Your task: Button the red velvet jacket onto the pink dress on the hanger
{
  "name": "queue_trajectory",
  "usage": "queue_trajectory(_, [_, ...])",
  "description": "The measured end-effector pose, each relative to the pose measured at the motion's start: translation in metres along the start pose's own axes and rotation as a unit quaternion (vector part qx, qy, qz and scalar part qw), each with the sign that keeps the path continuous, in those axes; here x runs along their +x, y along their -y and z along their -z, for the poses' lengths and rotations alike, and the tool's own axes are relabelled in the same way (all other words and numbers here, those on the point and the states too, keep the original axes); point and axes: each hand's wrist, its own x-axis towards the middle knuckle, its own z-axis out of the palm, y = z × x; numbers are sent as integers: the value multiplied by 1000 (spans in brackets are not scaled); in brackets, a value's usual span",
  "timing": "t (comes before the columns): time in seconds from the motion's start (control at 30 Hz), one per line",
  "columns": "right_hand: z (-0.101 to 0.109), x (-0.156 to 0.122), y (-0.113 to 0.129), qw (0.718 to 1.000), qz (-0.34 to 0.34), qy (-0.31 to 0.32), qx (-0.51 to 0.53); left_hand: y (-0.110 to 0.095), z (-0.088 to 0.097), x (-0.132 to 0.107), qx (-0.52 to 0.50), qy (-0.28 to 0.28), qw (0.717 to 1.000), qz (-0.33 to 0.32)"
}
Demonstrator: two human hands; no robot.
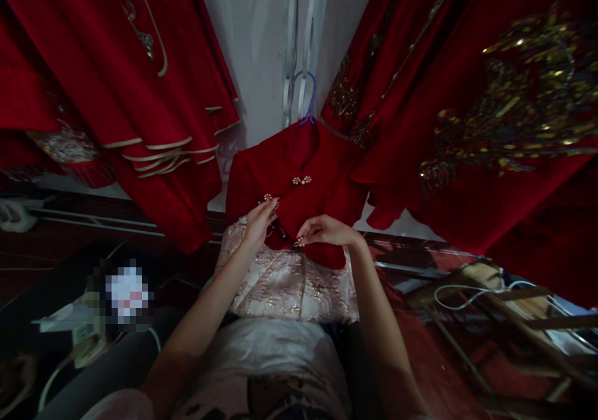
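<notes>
A small red jacket (327, 158) hangs in front of me from a purple hanger (312, 93). One beaded flower fastener (301, 181) joins its front near the neck, and below it the front panels part. My left hand (260, 222) is closed on the jacket's front edge, just under another beaded flower (267, 197). With bent fingers my right hand (324, 229) pinches a beaded fastener with a loop (299, 243) on the lower edge of the other panel. Beneath the jacket shows a pale pink and gold brocade skirt (289, 283), close to my lap.
Red garments (163, 96) with light trim hang at the left. More red clothes (467, 208) with gold sequin embroidery hang at the right. A wooden frame (467, 320) with a white cable stands low right. A power strip (88, 342) lies at the lower left beside a blurred-out patch.
</notes>
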Motion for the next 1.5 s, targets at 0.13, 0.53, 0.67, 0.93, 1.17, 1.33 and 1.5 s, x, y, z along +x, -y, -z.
queue_trajectory(0.13, [0,1,-3,1000,-1,3,0,0,3,-2,-14,-18,1000,10])
queue_trajectory(0.53, [0,5,-8,1000,5,9,7,4,8,-5,-38,-14,999,-8])
queue_trajectory(0.67, [0,7,-10,1000,6,14,12,3,6,-3,-28,-26,999,-12])
queue_trajectory(0.93, [-3,9,-11,1000,2,16,5,1,8,-3,13,-43,998,-38])
queue_trajectory(1.17, [-5,9,-4,1000,-12,13,6,-1,5,-4,10,-50,997,-49])
queue_trajectory(1.33, [-6,9,-3,1000,-14,15,16,-5,2,-7,1,-49,998,-32])
queue_trajectory(1.5, [-6,9,-5,1000,-15,16,13,-4,1,-8,22,-55,998,-23])
